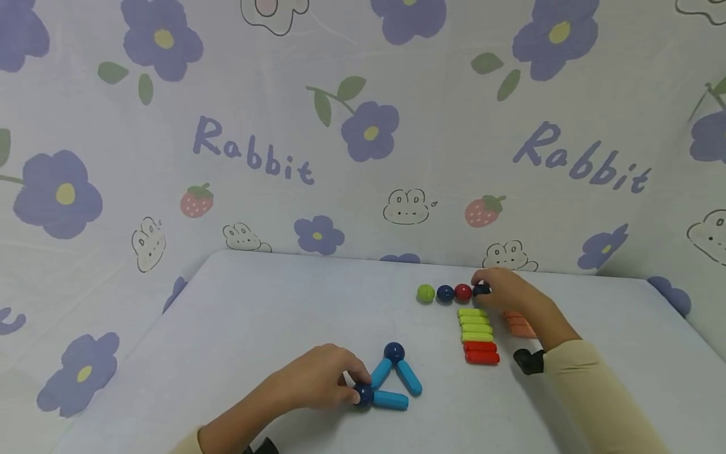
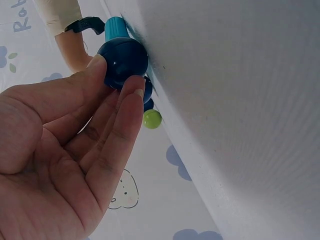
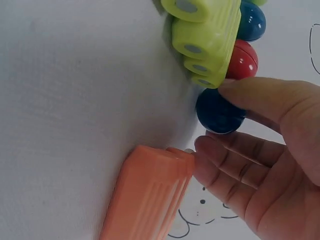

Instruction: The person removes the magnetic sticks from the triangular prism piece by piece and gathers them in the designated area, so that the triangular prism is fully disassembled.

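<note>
My left hand [image 1: 317, 380] pinches a dark blue ball [image 2: 124, 62] between thumb and fingertips at the front of the table. From this ball one light blue rod [image 1: 391, 400] points right, and a second rod [image 1: 382, 373] leads up to another dark blue ball [image 1: 394, 352]. A third light blue rod [image 1: 409, 378] slants down from that upper ball, its lower end apart from the rod below. At the back right, my right hand [image 1: 510, 291] holds a dark blue ball [image 3: 220, 112] between thumb and fingers, at the end of a row of balls.
Beside the right hand's ball stand a red ball [image 1: 462, 292], a dark blue ball [image 1: 445, 294] and a green ball [image 1: 426, 293]. Nearer lie several yellow-green rods [image 1: 475, 324] and two red rods [image 1: 482, 357]. Orange rods [image 1: 518, 325] lie partly behind the right wrist.
</note>
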Demonstrator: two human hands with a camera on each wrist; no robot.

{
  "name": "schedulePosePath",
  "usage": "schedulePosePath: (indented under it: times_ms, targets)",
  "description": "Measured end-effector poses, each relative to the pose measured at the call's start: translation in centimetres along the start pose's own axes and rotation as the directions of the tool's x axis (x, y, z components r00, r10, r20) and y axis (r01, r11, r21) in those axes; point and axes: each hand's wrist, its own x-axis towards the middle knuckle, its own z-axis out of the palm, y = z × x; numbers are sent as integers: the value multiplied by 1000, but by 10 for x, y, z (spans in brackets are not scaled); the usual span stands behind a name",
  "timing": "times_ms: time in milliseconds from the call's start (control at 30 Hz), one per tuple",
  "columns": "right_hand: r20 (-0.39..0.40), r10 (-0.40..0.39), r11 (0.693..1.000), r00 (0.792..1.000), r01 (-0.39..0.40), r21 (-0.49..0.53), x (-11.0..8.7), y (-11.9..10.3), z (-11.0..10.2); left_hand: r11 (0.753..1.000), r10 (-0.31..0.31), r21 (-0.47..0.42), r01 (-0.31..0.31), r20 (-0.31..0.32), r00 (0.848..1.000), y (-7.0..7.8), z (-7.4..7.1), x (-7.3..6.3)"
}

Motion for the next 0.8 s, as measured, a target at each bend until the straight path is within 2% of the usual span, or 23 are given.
schedulePosePath:
  times_ms: [233,467,600,700,800]
  targets:
    - [-26,2,999,1000,-1,34,-14,-5,-8,1000,5,-5,-5,-1,1000,0,1,-1]
    - [-143,-56,998,988,57,1,-35,-17,-14,1000,7,-4,-7,2,1000,0,0,-1]
    - [-182,-142,988,973,151,33,-47,-41,-10,1000,2,-1,-2,3,1000,1,-1,-1]
    - [-128,-244,963,961,256,81,-53,-66,-4,1000,2,-6,-2,5,1000,2,0,-1]
    - [-46,-370,922,928,373,105,-59,-91,1,1000,0,-7,0,12,1000,3,0,0]
